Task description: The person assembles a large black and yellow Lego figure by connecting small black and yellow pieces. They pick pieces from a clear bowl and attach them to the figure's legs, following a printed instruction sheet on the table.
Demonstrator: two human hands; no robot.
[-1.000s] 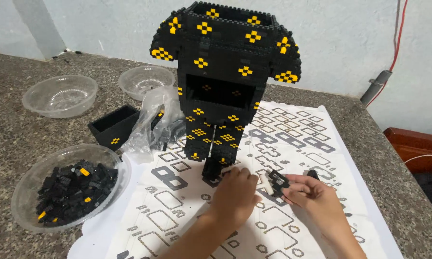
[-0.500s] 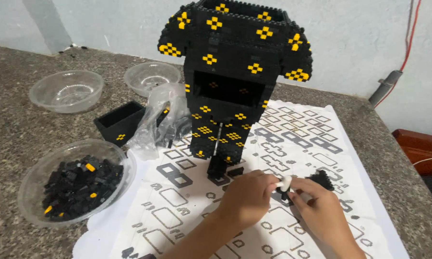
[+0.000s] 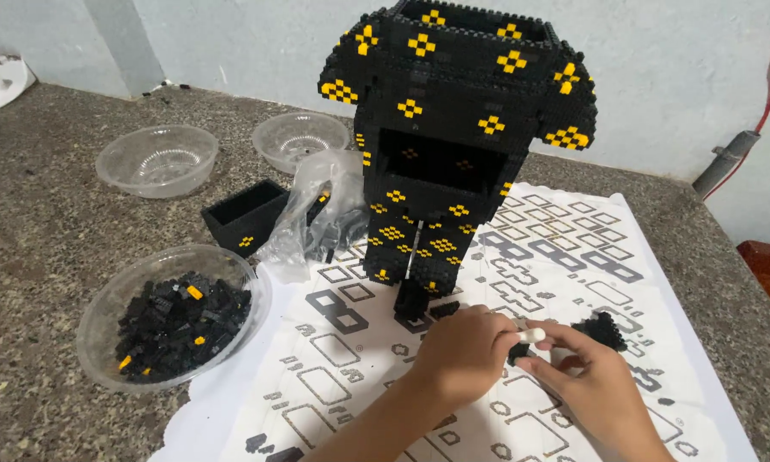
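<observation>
While both hands work, a black block figure [image 3: 449, 145] towers just behind.

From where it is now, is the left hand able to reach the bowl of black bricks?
Probably yes. The left hand is busy with a small black piece held together with the right hand, but only flat printed sheet lies between it and the bowl of black bricks.

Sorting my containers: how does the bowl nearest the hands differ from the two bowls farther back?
The near bowl holds a heap of black and yellow bricks; the two far bowls look almost bare. The near bowl sits partly on the printed sheet; the far bowls rest on the stone counter. All three are clear, round plastic.
</observation>
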